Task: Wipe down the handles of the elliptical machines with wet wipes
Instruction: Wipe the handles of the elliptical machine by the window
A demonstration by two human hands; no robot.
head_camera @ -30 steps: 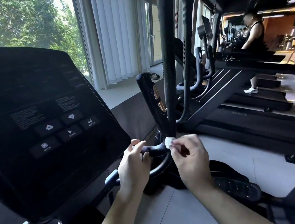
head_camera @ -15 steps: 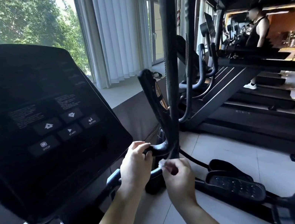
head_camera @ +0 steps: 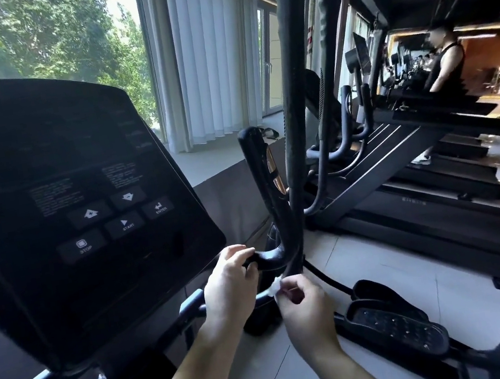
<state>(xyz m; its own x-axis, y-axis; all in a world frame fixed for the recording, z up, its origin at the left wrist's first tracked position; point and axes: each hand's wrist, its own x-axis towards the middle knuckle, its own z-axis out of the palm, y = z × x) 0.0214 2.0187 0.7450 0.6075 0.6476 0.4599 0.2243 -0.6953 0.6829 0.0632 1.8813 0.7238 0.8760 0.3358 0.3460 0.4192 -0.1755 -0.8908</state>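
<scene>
While the left hand (head_camera: 230, 287) grips the curved handle (head_camera: 269, 206), the right hand (head_camera: 304, 302) pinches a wet wipe (head_camera: 274, 285) against its lower edge.

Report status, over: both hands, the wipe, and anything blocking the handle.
Left hand grips the curved handle. Right hand pinches the wet wipe at the long bar's lower end. Nothing blocking.

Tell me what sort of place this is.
Almost certainly a gym: a black elliptical console with STOP and START buttons, a row of black treadmills beside it, and the right hand wiping a black curved handle.
</scene>
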